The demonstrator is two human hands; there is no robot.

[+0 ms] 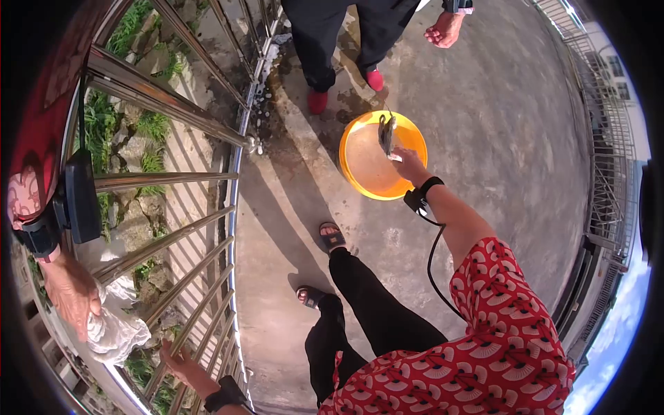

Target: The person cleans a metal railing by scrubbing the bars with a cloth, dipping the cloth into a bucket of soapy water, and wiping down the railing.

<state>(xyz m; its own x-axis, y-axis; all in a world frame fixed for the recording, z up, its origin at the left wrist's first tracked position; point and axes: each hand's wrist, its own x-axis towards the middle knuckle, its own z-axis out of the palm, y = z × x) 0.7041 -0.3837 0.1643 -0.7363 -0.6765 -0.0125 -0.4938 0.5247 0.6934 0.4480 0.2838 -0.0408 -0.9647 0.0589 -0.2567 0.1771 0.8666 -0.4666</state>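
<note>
My right hand (408, 166) reaches over the yellow bucket (419, 138), its fingers closed on a limp dark grey and white thing (385, 135) whose kind I cannot make out. Cloudy, brownish liquid shows inside the bucket. At lower left, my left hand (185, 368) has its fingers apart beside the metal railing (173, 181); whether it touches a bar is unclear. Both my wrists wear black bands, and a cable runs from the right one. Another person's hand (69, 294) at the left edge holds a crumpled white cloth (116, 330) by the rails.
Facing the bucket stands another person in black trousers (318, 41) and red shoes (317, 102), one hand (445, 31) hanging. Rocks and grass (149, 131) lie beyond the railing. My sandalled feet (332, 236) stand on wet-spotted concrete (498, 138). A fence (609, 138) runs along the right.
</note>
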